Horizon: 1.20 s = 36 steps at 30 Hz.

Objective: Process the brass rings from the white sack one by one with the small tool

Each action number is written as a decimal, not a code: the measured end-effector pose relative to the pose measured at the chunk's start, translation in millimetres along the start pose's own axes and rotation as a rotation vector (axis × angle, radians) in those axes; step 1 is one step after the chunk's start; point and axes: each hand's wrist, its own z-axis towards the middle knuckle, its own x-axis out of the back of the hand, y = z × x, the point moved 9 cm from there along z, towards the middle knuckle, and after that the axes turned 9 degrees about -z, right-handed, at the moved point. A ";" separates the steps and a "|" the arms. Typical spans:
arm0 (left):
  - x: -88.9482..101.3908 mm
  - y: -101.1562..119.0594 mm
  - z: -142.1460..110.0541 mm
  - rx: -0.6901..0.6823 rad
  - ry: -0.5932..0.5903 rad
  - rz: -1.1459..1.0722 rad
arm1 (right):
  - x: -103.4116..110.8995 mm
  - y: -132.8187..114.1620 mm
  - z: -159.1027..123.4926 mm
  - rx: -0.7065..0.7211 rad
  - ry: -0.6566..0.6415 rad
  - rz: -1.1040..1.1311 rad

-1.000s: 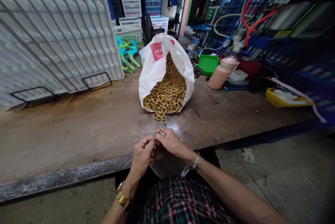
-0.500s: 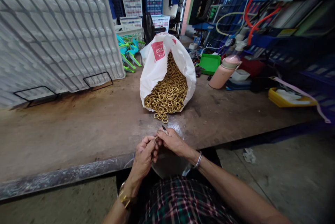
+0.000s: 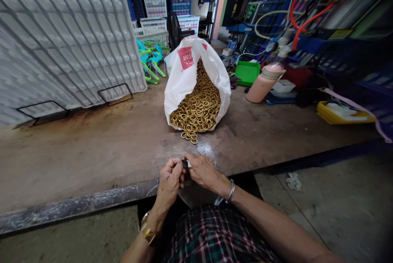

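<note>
Close together over the near edge of the table, my two hands are both closed. My right hand [image 3: 205,171] grips a small knife [image 3: 184,163] with a dark pointed blade and a whitish handle; its blade lies against the left fingertips. Pinched in my left hand [image 3: 169,180] is a brass-coloured ring [image 3: 184,157], mostly hidden by the fingers. Just beyond, a white plastic bag [image 3: 179,82] lies with its mouth towards me, full of brass-coloured rings [image 3: 198,109]. Several loose rings [image 3: 189,137] have spilled onto the wooden table [image 3: 101,152].
White ribbed trays [image 3: 70,37] stand at left beside black wire frames [image 3: 115,94]. Teal-and-green plastic pieces [image 3: 152,62] lie behind. To the right are a pink bottle [image 3: 260,87], a green tray [image 3: 247,73] and a yellow tray [image 3: 330,114]. Crates [image 3: 155,7] are stacked at the back.
My right hand has turned, so the knife's blade, which pointed up and away, now lies at the left fingertips. My left hand stays nearly in place. The view has shifted slightly.
</note>
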 end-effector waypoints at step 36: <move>-8.1 -20.2 -2.0 0.281 -0.131 -0.667 | 14.6 73.2 49.7 -0.270 0.175 -0.152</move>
